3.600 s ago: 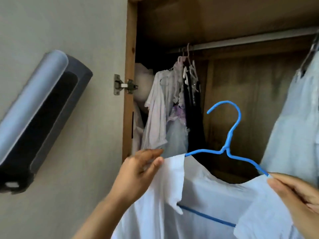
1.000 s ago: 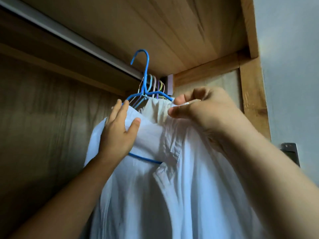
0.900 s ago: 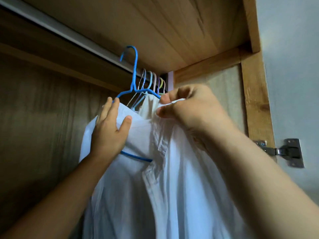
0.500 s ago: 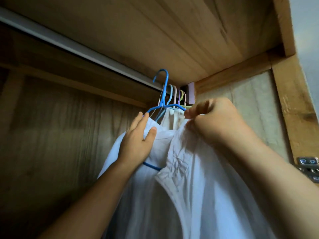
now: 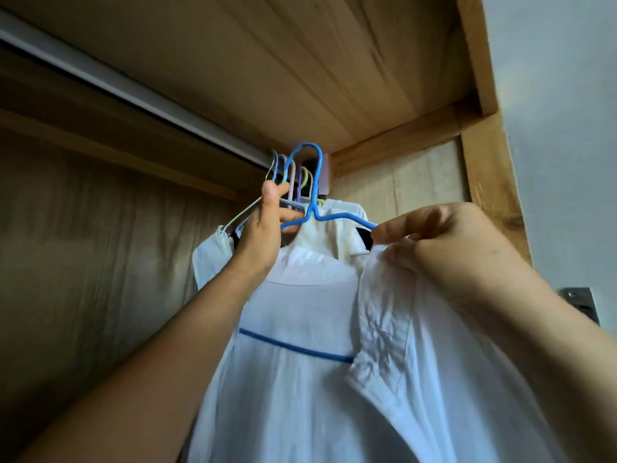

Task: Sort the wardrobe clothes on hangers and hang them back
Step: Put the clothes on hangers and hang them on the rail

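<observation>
Up under the wardrobe rail (image 5: 133, 95), the left hand (image 5: 263, 228) grips the blue hanger (image 5: 314, 195) at its neck, while the right hand (image 5: 444, 248) pinches the white shirt (image 5: 300, 396) at the hanger's shoulder; other hangers (image 5: 293, 175) crowd just behind.

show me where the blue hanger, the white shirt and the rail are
Blue hanger (image 5: 313, 182): head view, on the neck below its hook.
White shirt (image 5: 300, 402): head view, on the front panel below the hanger's crossbar.
Rail (image 5: 133, 95): head view, on the bare metal bar, left of the hooks.
</observation>
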`<action>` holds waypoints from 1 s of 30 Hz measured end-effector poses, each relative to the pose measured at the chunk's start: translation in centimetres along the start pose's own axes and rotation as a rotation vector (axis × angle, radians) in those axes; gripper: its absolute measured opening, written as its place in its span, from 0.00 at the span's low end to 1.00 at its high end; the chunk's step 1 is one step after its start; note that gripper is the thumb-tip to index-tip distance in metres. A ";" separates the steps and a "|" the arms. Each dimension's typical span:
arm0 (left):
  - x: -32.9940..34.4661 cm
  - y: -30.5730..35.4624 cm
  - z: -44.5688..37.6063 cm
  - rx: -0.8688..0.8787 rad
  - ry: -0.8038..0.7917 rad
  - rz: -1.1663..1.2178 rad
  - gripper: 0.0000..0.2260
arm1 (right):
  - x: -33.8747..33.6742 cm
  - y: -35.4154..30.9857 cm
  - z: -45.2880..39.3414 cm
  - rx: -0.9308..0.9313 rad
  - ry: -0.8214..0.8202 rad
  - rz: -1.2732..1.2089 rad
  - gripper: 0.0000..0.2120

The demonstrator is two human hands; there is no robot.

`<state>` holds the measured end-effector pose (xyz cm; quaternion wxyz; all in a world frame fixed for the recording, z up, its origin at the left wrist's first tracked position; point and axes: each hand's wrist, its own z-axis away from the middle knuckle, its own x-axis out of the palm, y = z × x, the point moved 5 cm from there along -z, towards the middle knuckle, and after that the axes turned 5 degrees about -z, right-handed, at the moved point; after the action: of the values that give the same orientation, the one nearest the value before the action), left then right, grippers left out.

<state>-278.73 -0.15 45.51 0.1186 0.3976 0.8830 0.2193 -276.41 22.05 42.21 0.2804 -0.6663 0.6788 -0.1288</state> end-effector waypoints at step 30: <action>-9.7 -4.5 -1.8 -0.013 0.112 -0.442 0.33 | 8.5 -4.6 -8.7 -0.042 0.131 0.165 0.14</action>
<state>-275.96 -10.64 45.30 0.1171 0.1808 0.9524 0.2156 -277.00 11.62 49.95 0.2310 -0.6042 0.7507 -0.1341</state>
